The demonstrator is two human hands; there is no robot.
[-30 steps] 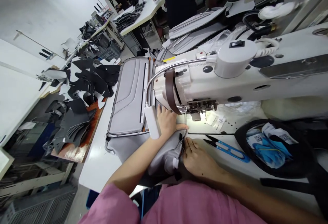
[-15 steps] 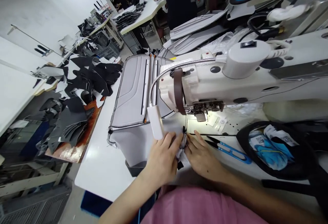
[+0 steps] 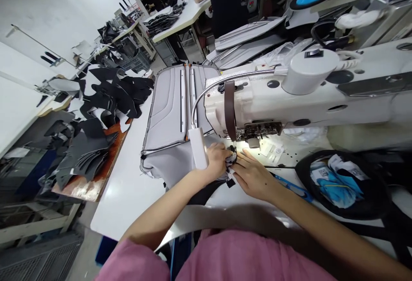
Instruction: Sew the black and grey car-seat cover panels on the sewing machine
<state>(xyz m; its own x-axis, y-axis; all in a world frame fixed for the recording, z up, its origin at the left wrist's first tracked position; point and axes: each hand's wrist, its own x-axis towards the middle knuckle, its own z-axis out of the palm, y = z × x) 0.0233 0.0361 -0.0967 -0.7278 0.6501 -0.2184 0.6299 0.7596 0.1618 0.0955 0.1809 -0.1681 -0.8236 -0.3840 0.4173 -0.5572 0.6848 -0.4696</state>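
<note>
My left hand [image 3: 216, 161] is curled closed on the bunched edge of the grey stitched cover [image 3: 165, 105]; my right hand [image 3: 252, 175] touches that edge, fingers close together, though I cannot tell whether they pinch it; the cover lies on the white table [image 3: 119, 199], its bunched edge just by the sewing machine's [image 3: 257, 105] needle area; blue thread snips [image 3: 294, 187] sit beside my right forearm.

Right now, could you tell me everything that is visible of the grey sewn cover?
The grey cover looks smooth and padded, with curved stitching, dark edging and two narrow dark strips beside an orange-marked seam. It lies on the white table, partly hidden by the sewing machine. The left hand grips its bunched edge; the right hand's fingers touch there.
</note>
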